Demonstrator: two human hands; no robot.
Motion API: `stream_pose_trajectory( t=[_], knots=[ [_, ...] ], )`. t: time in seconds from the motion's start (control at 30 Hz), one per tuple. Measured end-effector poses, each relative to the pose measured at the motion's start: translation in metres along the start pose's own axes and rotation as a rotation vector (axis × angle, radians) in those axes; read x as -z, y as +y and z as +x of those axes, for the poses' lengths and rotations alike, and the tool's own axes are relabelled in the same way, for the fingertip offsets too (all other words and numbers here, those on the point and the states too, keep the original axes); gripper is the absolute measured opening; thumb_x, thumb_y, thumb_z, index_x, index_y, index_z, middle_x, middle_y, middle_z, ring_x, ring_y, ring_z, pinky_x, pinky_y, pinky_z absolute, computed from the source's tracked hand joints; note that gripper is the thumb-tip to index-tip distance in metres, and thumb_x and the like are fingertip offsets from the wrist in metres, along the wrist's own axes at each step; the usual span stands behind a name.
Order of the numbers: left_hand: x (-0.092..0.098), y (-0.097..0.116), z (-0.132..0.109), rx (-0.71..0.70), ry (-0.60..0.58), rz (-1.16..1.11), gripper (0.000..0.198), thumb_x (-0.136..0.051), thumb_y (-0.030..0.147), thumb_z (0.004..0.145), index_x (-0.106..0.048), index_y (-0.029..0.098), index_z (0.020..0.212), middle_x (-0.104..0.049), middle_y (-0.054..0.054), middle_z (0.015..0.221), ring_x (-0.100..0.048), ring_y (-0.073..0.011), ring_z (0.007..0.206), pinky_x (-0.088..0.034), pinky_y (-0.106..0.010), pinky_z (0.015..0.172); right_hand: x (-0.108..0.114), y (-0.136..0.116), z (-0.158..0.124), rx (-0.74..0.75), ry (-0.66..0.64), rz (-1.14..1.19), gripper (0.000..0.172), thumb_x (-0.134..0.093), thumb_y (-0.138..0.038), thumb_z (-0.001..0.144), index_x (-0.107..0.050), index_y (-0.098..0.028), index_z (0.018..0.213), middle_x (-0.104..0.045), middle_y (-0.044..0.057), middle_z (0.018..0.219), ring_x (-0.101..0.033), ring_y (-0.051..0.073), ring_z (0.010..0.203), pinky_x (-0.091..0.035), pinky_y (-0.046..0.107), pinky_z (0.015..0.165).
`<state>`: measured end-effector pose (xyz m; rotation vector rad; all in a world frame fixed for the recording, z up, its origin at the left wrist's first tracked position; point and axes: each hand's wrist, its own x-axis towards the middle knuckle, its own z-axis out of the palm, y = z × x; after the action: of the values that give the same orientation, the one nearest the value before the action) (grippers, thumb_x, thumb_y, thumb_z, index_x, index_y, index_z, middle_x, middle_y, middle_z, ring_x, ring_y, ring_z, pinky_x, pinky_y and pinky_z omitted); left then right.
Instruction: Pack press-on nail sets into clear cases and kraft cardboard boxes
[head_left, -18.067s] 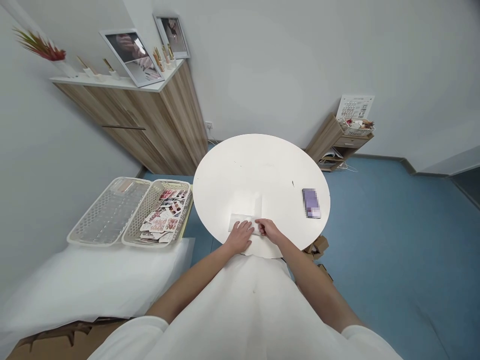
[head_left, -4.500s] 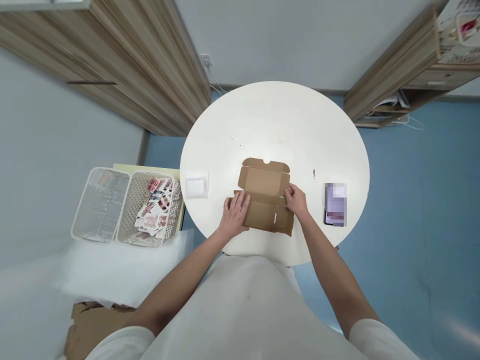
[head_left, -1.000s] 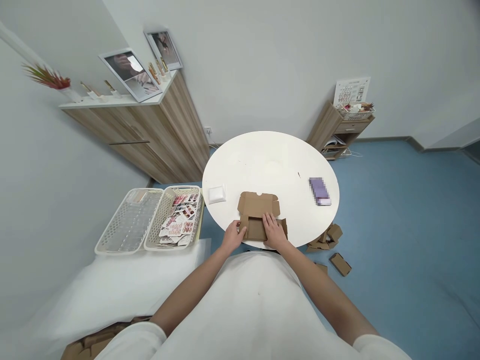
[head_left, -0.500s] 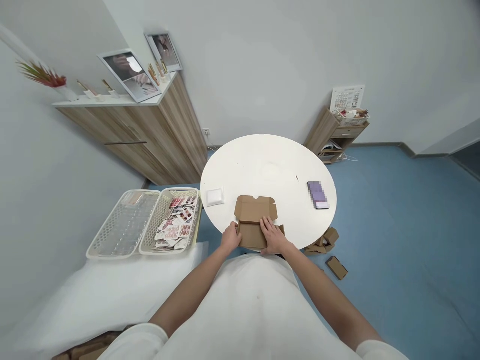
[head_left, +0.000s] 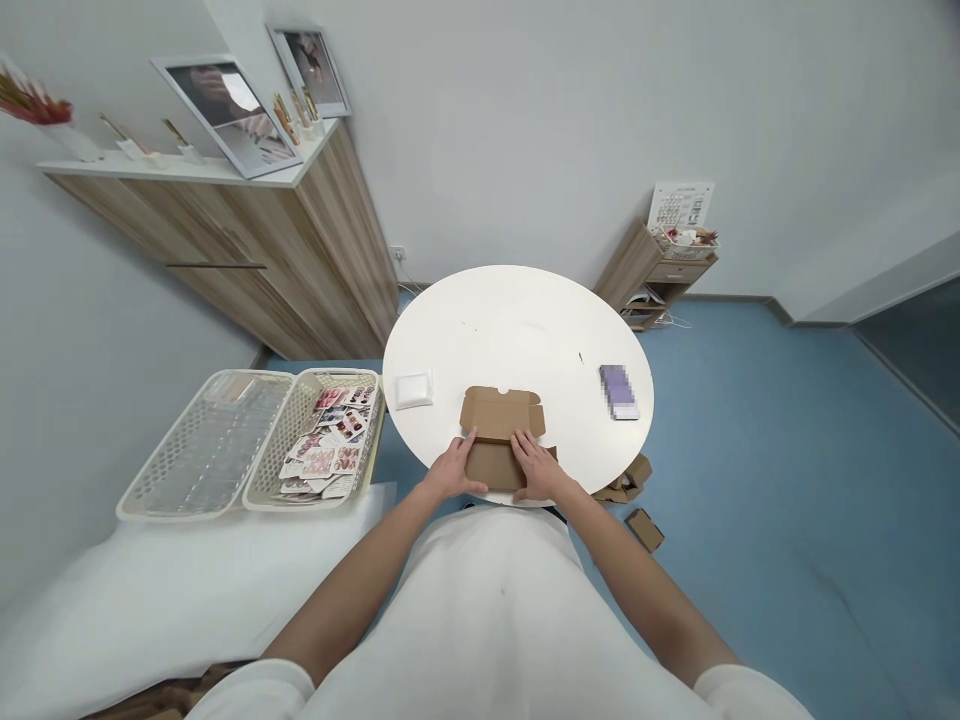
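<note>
Left hand [head_left: 452,470] shifted, carton [head_left: 498,422] on table [head_left: 517,322], blue floor [head_left: 757,480]

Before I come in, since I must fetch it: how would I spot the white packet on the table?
Find the rounded white table in front of the person. Near its left edge, to the left of the open brown cardboard box, lies the white packet. It is small and nearly matches the tabletop, unlike the brown box and the purple item on the right.
</note>
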<state>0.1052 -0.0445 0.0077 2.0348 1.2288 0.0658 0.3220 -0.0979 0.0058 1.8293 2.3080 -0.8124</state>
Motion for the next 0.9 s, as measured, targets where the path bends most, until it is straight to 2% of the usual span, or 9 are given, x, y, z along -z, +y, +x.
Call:
stream_pose_trajectory(
  t=[0.13, 0.23, 0.33, 0.43, 0.53, 0.6, 0.73, 0.83, 0.9],
  knots=[
    [0.002, 0.002, 0.007, 0.006, -0.055, 0.035, 0.115, -0.072, 0.051, 0.045, -0.009, 0.024, 0.137, -0.038, -0.012, 0.120, -0.049, -0.0295, 0.103, -0.041, -0.034, 0.080, 0.003, 0.000, -0.005, 0.009, 0.023, -0.013, 0.120, -0.069, -0.051, 0.050, 0.006, -0.017, 0.138, -0.001, 0.011, 0.146, 0.004, 0.029, 0.132, -0.011, 0.045, 0.104],
    [-0.001, 0.002, 0.008, 0.004, -0.056, 0.023, 0.113, -0.070, 0.052, 0.048, -0.007, 0.023, 0.137, -0.037, -0.012, 0.120, -0.048, -0.0293, 0.104, -0.042, -0.034, 0.079, 0.003, 0.002, -0.016, -0.032, 0.156, -0.002, 0.109, -0.064, -0.054, 0.056, -0.001, -0.021, 0.138, -0.001, 0.009, 0.146, 0.005, 0.028, 0.132, -0.003, 0.049, 0.104],
    [-0.004, 0.002, 0.007, 0.023, -0.051, -0.004, 0.112, -0.069, 0.051, 0.050, -0.005, 0.024, 0.137, -0.037, -0.012, 0.120, -0.049, -0.0282, 0.103, -0.042, -0.033, 0.079, -0.003, 0.010, -0.029, -0.214, 0.361, 0.146, 0.087, -0.053, -0.052, 0.068, -0.010, -0.021, 0.138, -0.005, 0.009, 0.146, -0.001, 0.027, 0.133, -0.006, 0.048, 0.104],
    [-0.006, 0.004, 0.007, 0.039, -0.035, -0.025, 0.109, -0.068, 0.052, 0.052, -0.005, 0.025, 0.137, -0.036, -0.011, 0.120, -0.049, -0.0272, 0.102, -0.042, -0.033, 0.079, -0.011, 0.022, -0.038, -0.469, 0.469, 0.492, 0.079, -0.047, -0.050, 0.074, -0.015, -0.015, 0.137, -0.019, 0.013, 0.142, -0.019, 0.025, 0.130, -0.022, 0.041, 0.102],
    [-0.008, 0.006, 0.008, 0.042, -0.025, -0.023, 0.109, -0.068, 0.052, 0.052, -0.006, 0.025, 0.137, -0.035, -0.011, 0.120, -0.048, -0.0272, 0.104, -0.041, -0.032, 0.080, -0.014, 0.030, -0.041, -0.635, 0.453, 0.868, 0.078, -0.048, -0.052, 0.072, -0.021, -0.015, 0.135, -0.035, 0.014, 0.134, -0.040, 0.024, 0.118, -0.037, 0.035, 0.092],
    [-0.008, 0.007, 0.008, 0.044, -0.024, -0.016, 0.109, -0.068, 0.052, 0.052, -0.006, 0.024, 0.137, -0.035, -0.011, 0.120, -0.047, -0.0271, 0.105, -0.041, -0.032, 0.080, -0.012, 0.031, -0.041, -0.656, 0.399, 1.031, 0.074, -0.048, -0.052, 0.073, -0.025, -0.016, 0.134, -0.043, 0.012, 0.128, -0.048, 0.022, 0.110, -0.042, 0.031, 0.085],
    [-0.008, 0.009, 0.008, 0.049, -0.025, -0.013, 0.109, -0.068, 0.052, 0.052, -0.006, 0.025, 0.137, -0.036, -0.011, 0.121, -0.046, -0.0274, 0.106, -0.041, -0.032, 0.078, -0.002, 0.026, -0.039, -0.616, 0.319, 1.136, 0.063, -0.047, -0.052, 0.074, -0.038, -0.019, 0.127, -0.053, 0.009, 0.118, -0.054, 0.020, 0.099, -0.045, 0.029, 0.073],
    [-0.008, 0.010, 0.007, 0.064, -0.024, -0.024, 0.111, -0.069, 0.052, 0.050, -0.006, 0.026, 0.137, -0.036, -0.011, 0.123, -0.046, -0.0280, 0.107, -0.041, -0.032, 0.077, 0.001, 0.023, -0.038, -0.576, 0.351, 1.191, 0.053, -0.049, -0.053, 0.071, -0.053, -0.020, 0.113, -0.059, 0.007, 0.107, -0.056, 0.018, 0.086, -0.044, 0.027, 0.066],
    [-0.007, 0.011, 0.006, 0.074, -0.025, -0.027, 0.112, -0.070, 0.051, 0.049, -0.006, 0.026, 0.137, -0.035, -0.011, 0.124, -0.046, -0.0279, 0.107, -0.041, -0.032, 0.078, 0.001, 0.022, -0.038, -0.574, 0.375, 1.224, 0.051, -0.049, -0.054, 0.070, -0.057, -0.019, 0.107, -0.062, 0.006, 0.096, -0.055, 0.016, 0.075, -0.043, 0.026, 0.061]
  ],
)
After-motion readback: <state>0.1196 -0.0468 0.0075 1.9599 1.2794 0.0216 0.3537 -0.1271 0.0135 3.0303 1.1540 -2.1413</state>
